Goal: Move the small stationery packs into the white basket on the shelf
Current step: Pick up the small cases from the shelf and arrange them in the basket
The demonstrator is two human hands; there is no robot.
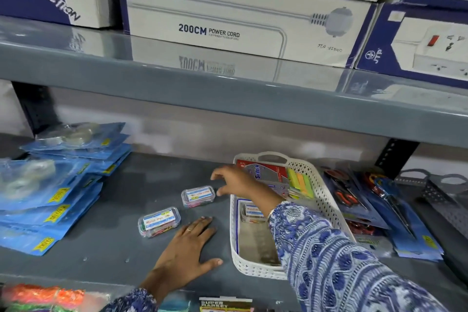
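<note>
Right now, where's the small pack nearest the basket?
On the lower shelf, just left of the white basket, the small pack sits under the right hand.

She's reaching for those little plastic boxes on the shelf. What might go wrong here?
The right hand is open over the farther pack, not gripping; a hasty grab might knock it away. The sleeve crosses the white basket and might snag its rim. The nearer pack lies by the flat left hand.
</note>
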